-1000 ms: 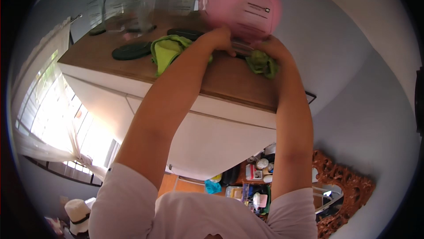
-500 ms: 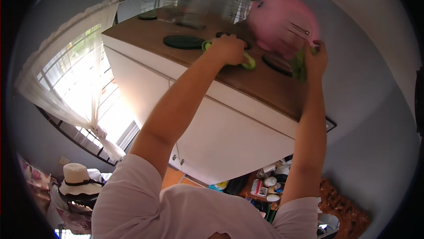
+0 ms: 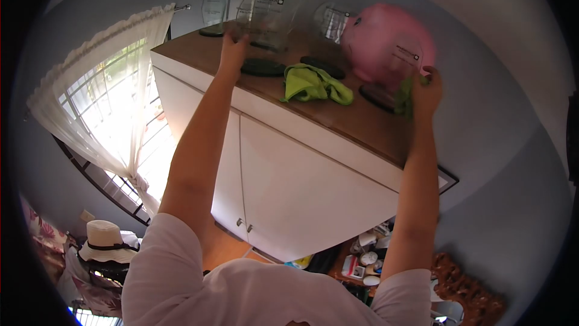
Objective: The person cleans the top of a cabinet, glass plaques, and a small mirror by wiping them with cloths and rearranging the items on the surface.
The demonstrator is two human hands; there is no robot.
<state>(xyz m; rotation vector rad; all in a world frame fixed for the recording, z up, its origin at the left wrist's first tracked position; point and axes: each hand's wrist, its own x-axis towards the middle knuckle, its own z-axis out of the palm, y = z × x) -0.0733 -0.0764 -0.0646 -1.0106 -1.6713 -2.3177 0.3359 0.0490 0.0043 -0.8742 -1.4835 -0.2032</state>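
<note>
My left hand (image 3: 233,50) is raised over the cabinet's front edge, fingers apart, beside a clear award plaque (image 3: 268,21); I cannot tell if it touches it. A crumpled green cloth (image 3: 310,83) lies on the brown cabinet top (image 3: 356,122). At the right, my right hand (image 3: 429,92) is closed on a second green cloth (image 3: 404,95), next to another clear plaque (image 3: 405,60) on a dark oval base (image 3: 380,97). Behind that plaque stands a pink piggy bank (image 3: 386,33).
More clear plaques stand at the back, one at the far left (image 3: 215,7) and one at the middle (image 3: 332,21). Dark oval bases (image 3: 263,67) line the front. White cabinet doors (image 3: 301,175) drop below; a curtained window (image 3: 102,103) is on the left.
My left hand has let go of the green cloth, leaving it on the cabinet top, and moved left toward the plaques. My right hand stays at the right-hand plaque with its cloth.
</note>
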